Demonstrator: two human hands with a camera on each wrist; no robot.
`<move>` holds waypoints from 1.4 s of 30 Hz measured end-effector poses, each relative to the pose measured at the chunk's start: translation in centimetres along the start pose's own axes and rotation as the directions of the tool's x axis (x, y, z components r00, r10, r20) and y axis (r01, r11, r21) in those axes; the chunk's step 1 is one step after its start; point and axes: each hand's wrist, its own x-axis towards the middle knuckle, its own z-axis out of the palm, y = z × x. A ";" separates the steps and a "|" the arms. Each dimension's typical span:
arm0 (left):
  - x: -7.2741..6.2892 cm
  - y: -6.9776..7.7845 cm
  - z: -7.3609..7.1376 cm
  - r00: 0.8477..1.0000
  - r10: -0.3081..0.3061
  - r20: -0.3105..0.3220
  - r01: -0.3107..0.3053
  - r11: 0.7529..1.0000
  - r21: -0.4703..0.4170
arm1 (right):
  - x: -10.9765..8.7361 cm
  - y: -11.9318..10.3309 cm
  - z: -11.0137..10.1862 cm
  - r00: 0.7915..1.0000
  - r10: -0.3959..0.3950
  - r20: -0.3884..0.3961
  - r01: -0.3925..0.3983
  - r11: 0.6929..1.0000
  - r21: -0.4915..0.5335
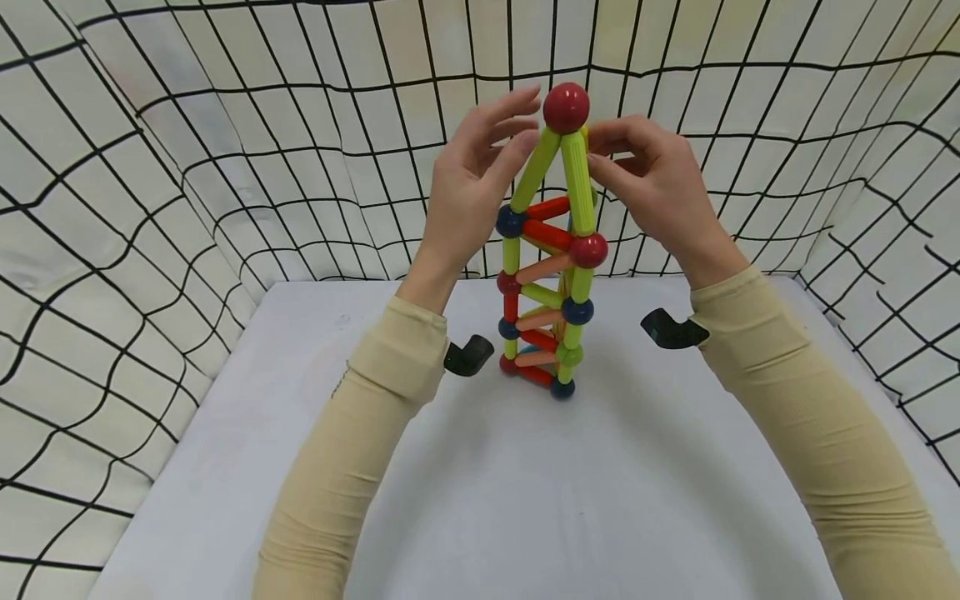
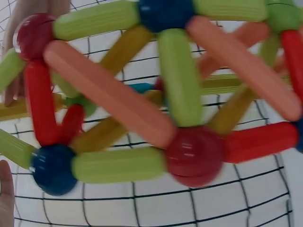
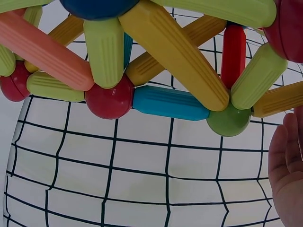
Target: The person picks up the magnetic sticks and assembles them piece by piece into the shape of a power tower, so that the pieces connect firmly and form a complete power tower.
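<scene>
A tall tower (image 1: 573, 287) of coloured rods and balls stands upright on the table, with a large red ball (image 1: 566, 108) at its peak. Sloping green rods (image 1: 577, 183) run down from that ball. My left hand (image 1: 480, 167) is raised at the tower's upper left, fingers loosely extended and nothing held. On the other side, my right hand (image 1: 648, 171) is at the top, thumb and fingertips right by the sloping rods. In the right wrist view its relaxed fingers lie just under a yellow rod (image 3: 281, 100). A blue ball (image 2: 53, 169) and a red ball (image 2: 195, 156) show close in the left wrist view.
The white table (image 1: 285, 467) spreads around the tower's base. White walls with a black grid netting (image 1: 337, 158) enclose the back and sides. Black curved pieces (image 1: 468, 357) stick out from both beige sleeves (image 1: 337, 450) at the wrists.
</scene>
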 end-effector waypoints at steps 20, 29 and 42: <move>1.8 1.7 0.5 0.997 -0.052 0.052 0.035 0.961 0.276 | 0.1 0.1 0.1 0.998 0.018 -0.068 -0.016 0.999 0.031; -1.2 -1.3 -1.4 0.936 -0.334 0.111 0.308 0.930 0.201 | -4.0 0.8 0.0 0.993 0.113 -0.044 -0.113 0.994 -0.005; -4.3 -2.9 -2.6 0.892 -0.416 0.176 0.401 0.909 0.117 | -6.5 1.3 0.2 0.995 -0.097 0.026 0.100 0.966 -0.239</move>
